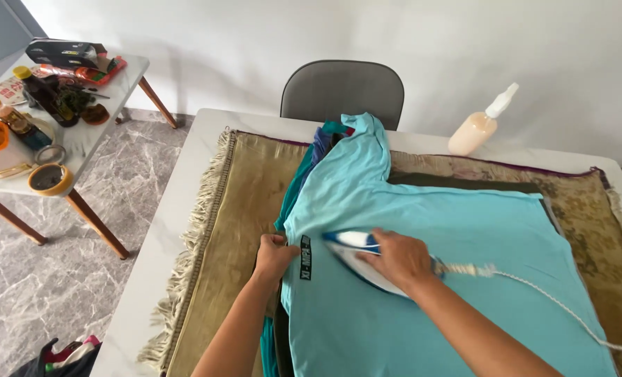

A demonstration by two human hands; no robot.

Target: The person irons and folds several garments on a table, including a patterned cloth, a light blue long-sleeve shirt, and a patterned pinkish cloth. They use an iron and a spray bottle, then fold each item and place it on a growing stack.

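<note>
A light blue T-shirt (429,230) lies spread flat on an olive fringed rug (234,202) that covers the white table (178,202). My right hand (403,260) grips the handle of a blue and white iron (349,246), which rests on the shirt near its collar. The iron's white braided cord (555,297) trails off to the right. At the shirt's left edge my left hand (274,255) pinches the fabric beside a black label (305,257). Darker clothes (318,150) lie under the shirt.
A spray bottle (477,126) with peach liquid lies at the table's far side. A grey chair (342,89) stands behind the table. A small side table (80,136) at the left holds bottles, tape rolls and boxes. Marble floor lies between.
</note>
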